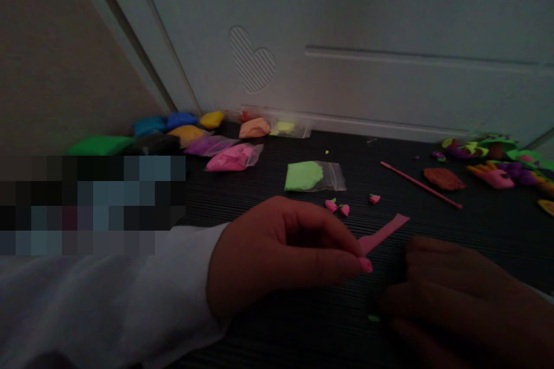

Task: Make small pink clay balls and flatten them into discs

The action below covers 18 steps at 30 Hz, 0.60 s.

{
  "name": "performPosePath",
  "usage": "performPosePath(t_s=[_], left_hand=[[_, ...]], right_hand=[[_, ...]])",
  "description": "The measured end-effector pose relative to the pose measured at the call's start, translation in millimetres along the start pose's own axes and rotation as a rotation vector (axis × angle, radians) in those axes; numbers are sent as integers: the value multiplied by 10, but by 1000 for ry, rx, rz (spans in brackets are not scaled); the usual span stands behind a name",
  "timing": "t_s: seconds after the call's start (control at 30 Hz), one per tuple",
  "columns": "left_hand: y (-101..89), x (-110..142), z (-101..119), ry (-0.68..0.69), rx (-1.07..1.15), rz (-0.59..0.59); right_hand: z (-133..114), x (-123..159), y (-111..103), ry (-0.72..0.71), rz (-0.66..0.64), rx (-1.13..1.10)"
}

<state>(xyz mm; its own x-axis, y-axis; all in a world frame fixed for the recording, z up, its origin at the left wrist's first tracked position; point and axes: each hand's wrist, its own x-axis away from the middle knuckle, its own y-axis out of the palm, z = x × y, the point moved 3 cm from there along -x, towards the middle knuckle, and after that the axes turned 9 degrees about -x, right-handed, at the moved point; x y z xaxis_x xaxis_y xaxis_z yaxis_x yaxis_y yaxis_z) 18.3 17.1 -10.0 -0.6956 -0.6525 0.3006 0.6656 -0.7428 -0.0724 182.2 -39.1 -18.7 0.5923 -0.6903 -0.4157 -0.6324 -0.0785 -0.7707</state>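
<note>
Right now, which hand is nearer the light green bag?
Left. The left hand is just below the light green bag in view; the right hand, lower and farther right.

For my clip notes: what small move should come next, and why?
Probably wind the flat pink clay-like strip round the small pink clay-like roll: the left hand pinches the roll, while the strip's far end sticks out unheld, and the right hand is apart from both.

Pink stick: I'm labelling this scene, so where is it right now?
In the head view, the pink stick lies right of centre on the dark surface, just left of the flat reddish-brown piece and beyond the right hand.
</note>
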Motion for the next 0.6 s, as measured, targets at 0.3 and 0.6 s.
performPosePath(t_s=[0.3,0.6], left_hand=[[8,-1,-2,-16,1,13],[11,-2,3,-5,32,-4]], right_hand=[[-6,22,13,-154,-46,-24],[-10,22,27,-169,-30,-3]])
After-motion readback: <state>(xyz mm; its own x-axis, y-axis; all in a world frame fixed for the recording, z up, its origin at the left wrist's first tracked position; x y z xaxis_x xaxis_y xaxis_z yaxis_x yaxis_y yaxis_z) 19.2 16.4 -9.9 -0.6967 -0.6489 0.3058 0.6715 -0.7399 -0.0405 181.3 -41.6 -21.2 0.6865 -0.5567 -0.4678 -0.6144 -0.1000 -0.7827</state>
